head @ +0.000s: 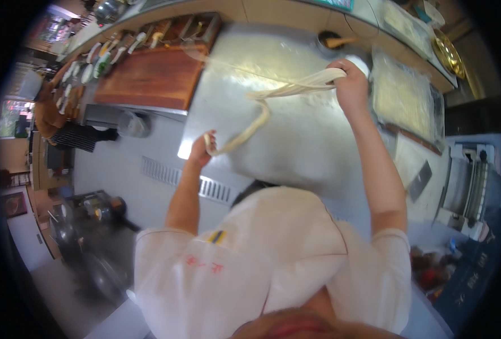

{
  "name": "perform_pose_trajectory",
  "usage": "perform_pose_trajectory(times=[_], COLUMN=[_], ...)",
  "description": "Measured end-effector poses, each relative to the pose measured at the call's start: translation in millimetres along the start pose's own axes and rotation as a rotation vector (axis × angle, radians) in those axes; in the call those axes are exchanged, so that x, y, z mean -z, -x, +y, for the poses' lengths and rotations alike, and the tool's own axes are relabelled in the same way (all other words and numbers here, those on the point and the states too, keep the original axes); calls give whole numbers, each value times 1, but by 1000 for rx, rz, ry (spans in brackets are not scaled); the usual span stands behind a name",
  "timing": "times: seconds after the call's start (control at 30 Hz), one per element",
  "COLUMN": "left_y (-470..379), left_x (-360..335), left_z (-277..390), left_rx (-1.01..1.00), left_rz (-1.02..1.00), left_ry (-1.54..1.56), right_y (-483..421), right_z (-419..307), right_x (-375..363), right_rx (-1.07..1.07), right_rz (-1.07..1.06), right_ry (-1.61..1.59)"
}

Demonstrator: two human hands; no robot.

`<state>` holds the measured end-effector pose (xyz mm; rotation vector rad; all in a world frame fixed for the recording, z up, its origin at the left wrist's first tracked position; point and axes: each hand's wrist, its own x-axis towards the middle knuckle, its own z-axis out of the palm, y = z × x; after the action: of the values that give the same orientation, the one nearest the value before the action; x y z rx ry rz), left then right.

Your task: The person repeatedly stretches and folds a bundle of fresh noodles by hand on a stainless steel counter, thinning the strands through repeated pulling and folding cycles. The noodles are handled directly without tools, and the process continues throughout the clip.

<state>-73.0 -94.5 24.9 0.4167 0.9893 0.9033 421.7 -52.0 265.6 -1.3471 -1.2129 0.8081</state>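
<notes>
My right hand (pixel 351 82) grips a thick bundle of pulled noodle dough strands (pixel 305 84) above the far right of the metal worktop (pixel 301 140). The bundle runs leftward and narrows. From there a single drooping length of dough (pixel 254 125) leads down to my left hand (pixel 201 148), which holds its end near the worktop's left edge. A thin strand also stretches from the bundle toward the wooden board; whether it touches the worktop is unclear. Just behind my right hand is a white round object (pixel 357 64), partly hidden.
A wooden board (pixel 149 78) and ingredient trays (pixel 199 27) stand at the left. A dark bowl (pixel 329 41) is at the back. Plastic-covered noodle trays (pixel 403 97), a dough cutter blade (pixel 421 180) and a roller machine (pixel 466 182) are right. Another person (pixel 60 114) stands far left.
</notes>
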Motion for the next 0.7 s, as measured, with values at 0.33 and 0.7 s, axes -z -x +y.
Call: perform_pose_trajectory(times=[0.33,0.7], left_y=[34,6], left_x=[-21,-172], left_z=[-10,-105], left_rx=[186,293], left_rz=[124,-394], left_ry=[-185,-1161], right_y=[94,90], right_z=[220,189], right_x=[19,27], right_rx=[-616,-749], right_rz=[133,164], right_ry=[337,-89])
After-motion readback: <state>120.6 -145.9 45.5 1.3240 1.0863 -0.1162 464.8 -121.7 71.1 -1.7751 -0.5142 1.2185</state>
